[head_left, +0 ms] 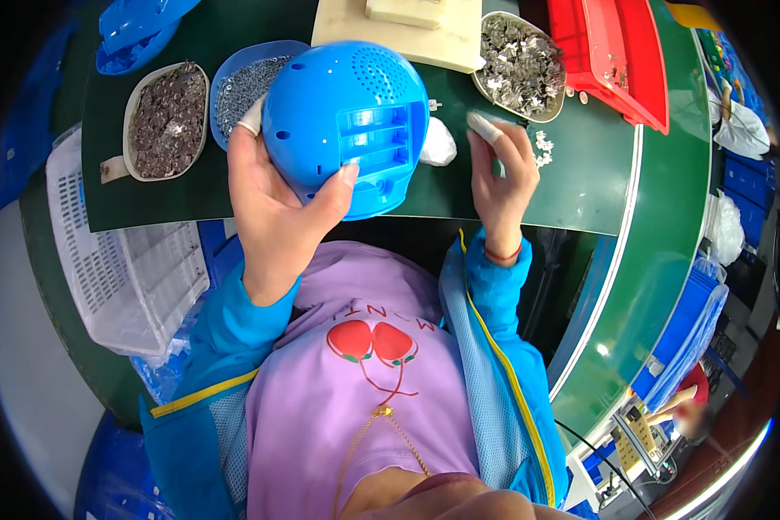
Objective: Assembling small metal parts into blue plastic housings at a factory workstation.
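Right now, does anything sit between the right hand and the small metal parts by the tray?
Nothing visible does. The right hand rests on the green mat, and the loose metal parts lie just beside its fingers. The left hand holds the blue shell.

Shell (347,121) between two trays (166,121)

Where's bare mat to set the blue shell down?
Bare green mat lies below the dark-parts bowl, left of the left hand holding the blue shell. More lies right of the right hand, toward the belt edge. The back row is crowded.
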`<state>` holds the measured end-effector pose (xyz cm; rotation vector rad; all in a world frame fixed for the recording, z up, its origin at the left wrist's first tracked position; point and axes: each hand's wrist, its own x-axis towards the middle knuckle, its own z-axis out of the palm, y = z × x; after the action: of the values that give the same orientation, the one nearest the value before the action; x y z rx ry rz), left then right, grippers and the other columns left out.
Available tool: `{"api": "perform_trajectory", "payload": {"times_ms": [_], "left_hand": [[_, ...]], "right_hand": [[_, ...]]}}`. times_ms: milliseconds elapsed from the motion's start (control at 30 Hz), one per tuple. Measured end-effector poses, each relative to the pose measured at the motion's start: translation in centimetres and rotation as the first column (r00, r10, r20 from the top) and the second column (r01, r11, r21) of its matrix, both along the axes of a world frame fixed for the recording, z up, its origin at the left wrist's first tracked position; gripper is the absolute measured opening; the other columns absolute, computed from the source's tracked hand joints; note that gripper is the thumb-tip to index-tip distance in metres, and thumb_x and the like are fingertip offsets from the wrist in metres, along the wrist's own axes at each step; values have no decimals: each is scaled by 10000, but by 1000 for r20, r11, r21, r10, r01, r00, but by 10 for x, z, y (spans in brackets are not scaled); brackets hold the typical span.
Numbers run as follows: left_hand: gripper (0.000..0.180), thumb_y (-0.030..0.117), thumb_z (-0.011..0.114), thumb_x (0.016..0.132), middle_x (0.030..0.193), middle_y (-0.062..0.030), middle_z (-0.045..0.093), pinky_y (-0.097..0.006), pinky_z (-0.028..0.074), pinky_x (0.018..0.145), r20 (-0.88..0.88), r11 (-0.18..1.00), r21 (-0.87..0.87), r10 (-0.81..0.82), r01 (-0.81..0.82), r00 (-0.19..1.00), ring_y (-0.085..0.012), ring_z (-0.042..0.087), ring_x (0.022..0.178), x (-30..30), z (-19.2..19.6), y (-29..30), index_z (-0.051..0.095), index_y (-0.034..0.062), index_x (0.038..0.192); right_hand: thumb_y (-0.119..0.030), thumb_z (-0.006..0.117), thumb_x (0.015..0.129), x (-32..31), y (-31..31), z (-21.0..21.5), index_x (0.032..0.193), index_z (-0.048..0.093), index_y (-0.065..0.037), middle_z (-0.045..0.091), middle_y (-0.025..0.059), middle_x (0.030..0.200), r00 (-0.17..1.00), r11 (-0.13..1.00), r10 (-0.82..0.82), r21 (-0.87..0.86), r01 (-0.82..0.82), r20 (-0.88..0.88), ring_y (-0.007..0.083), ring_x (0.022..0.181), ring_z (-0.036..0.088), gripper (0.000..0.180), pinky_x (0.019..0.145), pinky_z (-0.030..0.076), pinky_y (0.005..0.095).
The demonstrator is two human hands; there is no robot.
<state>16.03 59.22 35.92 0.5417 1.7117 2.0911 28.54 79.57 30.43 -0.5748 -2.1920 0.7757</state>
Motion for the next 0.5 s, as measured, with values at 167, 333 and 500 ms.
{"api": "perform_trajectory", "payload": {"times_ms": [167, 333, 500], "left_hand": [[804, -23, 754, 746, 1354, -200, 438, -412, 494, 1015, 2, 1000, -6, 29, -29, 1000, -279, 512, 1241, -1, 4, -2, 296, -19, 1406], [816, -33, 750, 742, 1368, -204, 426, -416, 491, 1019, 36, 999, 9, 35, -35, 999, -282, 500, 1256, 1, 2, -2, 289, -20, 1416], [817, -40, 742, 738, 1363, -204, 426, -411, 500, 1010, 30, 1000, 6, 9, -9, 1000, -279, 505, 1248, -1, 2, -1, 287, -23, 1416]], "right_hand": [[-37, 758, 800, -34, 17, -6, 1033, 750, -81, 637, 72, 828, 962, 976, 214, -62, -207, 170, 209, 626, 606, 238, 577, 486, 305], [-75, 772, 789, -33, 24, -11, 911, 737, -70, 635, 76, 810, 957, 969, 215, 76, -233, 197, 237, 649, 636, 127, 582, 506, 332], [-117, 794, 789, 0, 4, -1, 859, 710, -70, 619, 64, 805, 944, 994, -76, 95, 48, 321, 214, 598, 618, 119, 555, 505, 316]]}}
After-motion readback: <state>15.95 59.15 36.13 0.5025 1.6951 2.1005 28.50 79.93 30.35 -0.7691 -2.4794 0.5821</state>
